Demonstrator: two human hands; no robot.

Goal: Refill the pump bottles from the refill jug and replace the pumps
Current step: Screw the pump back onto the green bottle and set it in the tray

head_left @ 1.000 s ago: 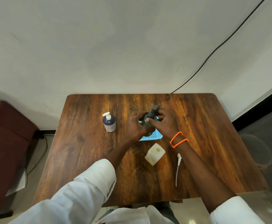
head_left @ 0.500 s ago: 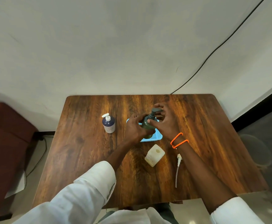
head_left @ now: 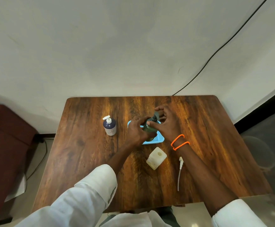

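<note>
Both hands: left [head_left: 137, 131] grips green bottle [head_left: 148, 128], right [head_left: 167, 124] on pump [head_left: 155, 117], over blue tray [head_left: 159, 140].

One view only, from the camera on my head. It looks forward and steeply down over my arms onto the wooden table [head_left: 91, 161], which fills the lower half of the frame. Wall [head_left: 117, 46] occupies the upper half. Wide-angle, moderately close.

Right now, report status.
Left hand grips green bottle over blue tray. Right hand fingers at pump. Cream bottle open, loose pump beside it.
</note>
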